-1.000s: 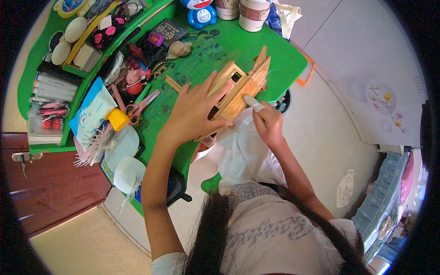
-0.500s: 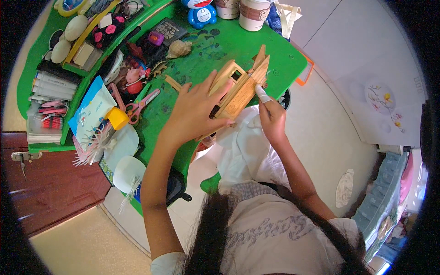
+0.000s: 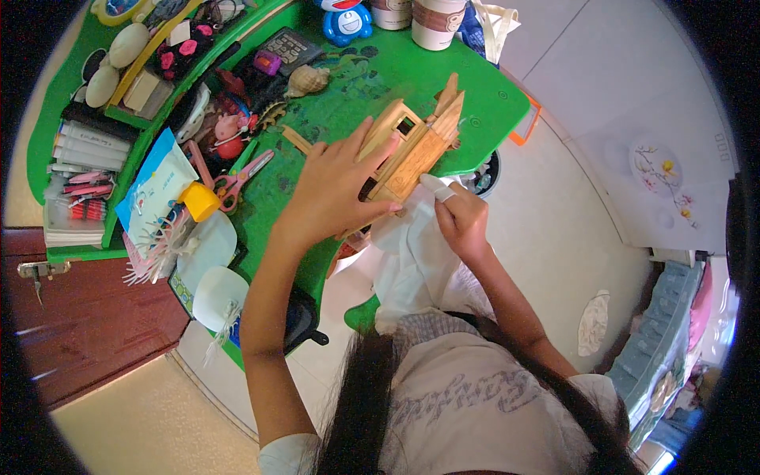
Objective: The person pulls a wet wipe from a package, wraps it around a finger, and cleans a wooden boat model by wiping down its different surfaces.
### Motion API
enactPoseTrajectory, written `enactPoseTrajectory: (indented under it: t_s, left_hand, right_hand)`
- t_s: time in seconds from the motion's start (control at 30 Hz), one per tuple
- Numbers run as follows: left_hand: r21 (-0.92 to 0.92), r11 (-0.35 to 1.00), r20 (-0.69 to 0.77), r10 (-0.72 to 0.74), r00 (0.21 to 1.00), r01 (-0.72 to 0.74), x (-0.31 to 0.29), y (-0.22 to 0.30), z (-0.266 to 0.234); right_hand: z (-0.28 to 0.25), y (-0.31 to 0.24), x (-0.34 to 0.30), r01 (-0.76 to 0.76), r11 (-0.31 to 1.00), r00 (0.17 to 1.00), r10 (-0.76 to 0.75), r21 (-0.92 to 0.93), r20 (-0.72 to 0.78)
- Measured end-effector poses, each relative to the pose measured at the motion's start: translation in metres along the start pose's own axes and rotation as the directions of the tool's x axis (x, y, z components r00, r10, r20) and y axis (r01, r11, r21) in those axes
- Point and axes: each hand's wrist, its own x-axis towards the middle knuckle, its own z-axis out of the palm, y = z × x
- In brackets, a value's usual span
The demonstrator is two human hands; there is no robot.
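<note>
A light-brown wooden model boat [image 3: 412,168] with small square openings rests slantwise at the green desk's near edge. My left hand [image 3: 323,190] holds it from the left, its fingers spread over the upper side and its thumb along the near side. My right hand [image 3: 465,226] is closed except for the index finger, which points at the boat's near side. White cloth [image 3: 435,187] wraps that finger, and its tip is at or very close to the wood. The lower part of the boat is hidden under my left hand.
Pink scissors [image 3: 241,180], a conch shell [image 3: 308,80] and a small wooden strip [image 3: 296,141] lie on the green desk [image 3: 364,87]. Paper cups [image 3: 434,28] and a blue figurine [image 3: 345,25] stand at the back. A bin [image 3: 489,176] sits beyond the desk's right edge.
My right hand has slid down and left along the boat's side, from near its pointed end toward its middle. My left hand stays on the boat.
</note>
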Motion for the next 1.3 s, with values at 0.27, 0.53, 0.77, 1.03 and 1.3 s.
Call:
enactPoseTrajectory:
  t_s: [0.27, 0.53, 0.77, 1.03, 1.3]
  left_hand:
    - [-0.034, 0.999, -0.016, 0.010, 1.000, -0.010, -0.001, -0.001, 0.000]
    - [-0.039, 0.999, -0.026, 0.020, 0.999, -0.021, -0.001, -0.001, -0.001]
    - [-0.049, 0.999, -0.005, 0.023, 1.000, -0.023, 0.000, -0.001, -0.001]
    - [-0.028, 0.999, 0.000, 0.023, 1.000, -0.023, 0.000, 0.002, -0.001]
    - [-0.004, 1.000, -0.022, 0.021, 1.000, -0.021, -0.001, 0.005, 0.000]
  right_hand:
    - [-0.008, 0.005, 0.019, -0.040, 0.998, 0.996, 0.037, -0.040, -0.085]
    - [-0.013, 0.013, 0.032, -0.134, 0.972, 0.985, 0.109, -0.195, -0.133]
    - [-0.011, 0.002, 0.030, -0.184, 0.967, 0.976, 0.158, -0.174, -0.150]
    - [-0.008, -0.013, 0.020, -0.033, 0.978, 0.997, 0.017, -0.206, -0.078]
    - [-0.003, -0.031, -0.005, 0.093, 0.989, 0.994, -0.085, -0.114, 0.073]
